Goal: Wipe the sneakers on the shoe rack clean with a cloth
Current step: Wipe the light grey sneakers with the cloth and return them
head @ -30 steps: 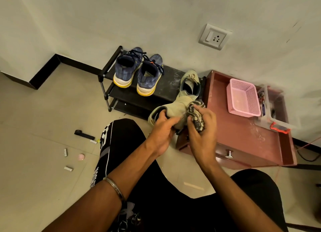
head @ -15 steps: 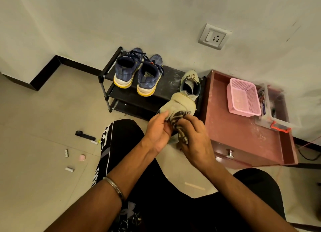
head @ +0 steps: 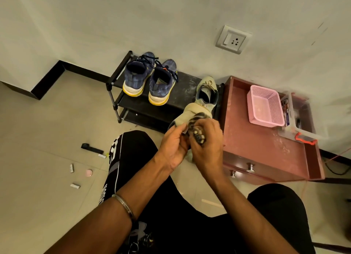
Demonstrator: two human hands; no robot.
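Observation:
A beige sneaker (head: 190,112) is held in the air in front of the black shoe rack (head: 182,86). My left hand (head: 173,147) grips its near end from the left. My right hand (head: 207,145) holds a striped dark-and-light cloth (head: 197,134) bunched against the sneaker. The matching beige sneaker (head: 207,92) stands on the rack's top shelf at the right end. A pair of blue sneakers (head: 150,79) with yellow-edged soles stands on the left part of the same shelf.
A reddish low cabinet (head: 262,151) stands right of the rack, bearing a pink basket (head: 266,105) and a clear box (head: 302,120). Small items (head: 92,148) lie on the tiled floor at left. My knees in black trousers (head: 133,151) are below the hands.
The sneaker in my hands has been turned and shifted slightly away from me. My right hand has moved the cloth along its surface, from its right side to its near end.

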